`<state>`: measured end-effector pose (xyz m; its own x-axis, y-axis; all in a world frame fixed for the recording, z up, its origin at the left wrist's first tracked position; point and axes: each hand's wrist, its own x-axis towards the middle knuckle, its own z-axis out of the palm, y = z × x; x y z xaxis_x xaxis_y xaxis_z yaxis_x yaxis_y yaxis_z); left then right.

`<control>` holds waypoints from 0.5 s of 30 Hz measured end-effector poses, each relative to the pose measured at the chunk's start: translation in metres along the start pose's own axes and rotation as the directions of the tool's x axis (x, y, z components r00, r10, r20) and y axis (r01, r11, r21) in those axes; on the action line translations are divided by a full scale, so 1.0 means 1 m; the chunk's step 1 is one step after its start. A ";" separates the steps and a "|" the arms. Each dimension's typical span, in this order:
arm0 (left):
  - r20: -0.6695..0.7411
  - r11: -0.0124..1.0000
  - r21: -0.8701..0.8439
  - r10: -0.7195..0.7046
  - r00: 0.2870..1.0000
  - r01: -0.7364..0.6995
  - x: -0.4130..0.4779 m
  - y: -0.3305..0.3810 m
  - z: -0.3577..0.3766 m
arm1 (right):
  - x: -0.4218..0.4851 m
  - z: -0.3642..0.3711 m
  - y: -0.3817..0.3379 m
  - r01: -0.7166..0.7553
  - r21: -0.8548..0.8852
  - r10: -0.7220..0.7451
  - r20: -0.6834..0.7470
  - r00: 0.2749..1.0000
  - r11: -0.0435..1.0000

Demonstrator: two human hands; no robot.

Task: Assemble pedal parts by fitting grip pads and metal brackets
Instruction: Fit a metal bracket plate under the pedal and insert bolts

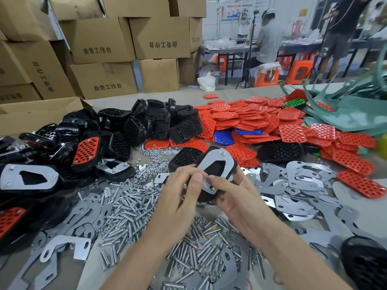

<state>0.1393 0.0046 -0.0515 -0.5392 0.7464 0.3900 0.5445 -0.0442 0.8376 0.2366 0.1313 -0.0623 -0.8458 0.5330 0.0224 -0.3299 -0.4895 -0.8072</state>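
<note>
I hold a black pedal body above the table, underside up, with a grey metal bracket lying on it and a bolt end showing at its top. My right hand grips the pedal from below and the right. My left hand pinches the bracket's lower left edge with thumb and fingers. Red grip pads lie heaped beyond, black pedal bodies at the back left. Loose bolts and nuts cover the table under my hands.
Loose metal brackets spread to the right, more at the lower left. Assembled pedals pile at the left. Cardboard boxes stack behind. Green plastic pieces lie at the far right. People work at a back table.
</note>
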 end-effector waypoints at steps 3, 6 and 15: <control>-0.004 0.997 -0.070 -0.026 1.000 0.025 -0.003 0.004 -0.001 | 0.001 0.002 -0.001 0.000 0.014 0.000 0.008 1.000 1.000; -0.022 1.000 -0.011 -0.018 1.000 0.018 -0.002 0.004 -0.001 | 0.000 0.001 -0.001 0.007 0.015 -0.007 0.007 1.000 1.000; -0.039 0.999 -0.027 -0.022 0.999 0.021 -0.002 0.005 0.000 | 0.000 0.001 -0.002 0.009 0.011 -0.009 0.008 1.000 1.000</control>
<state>0.1432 0.0026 -0.0482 -0.5754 0.7210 0.3861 0.5155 -0.0468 0.8556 0.2363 0.1317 -0.0602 -0.8460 0.5320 0.0341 -0.3419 -0.4925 -0.8004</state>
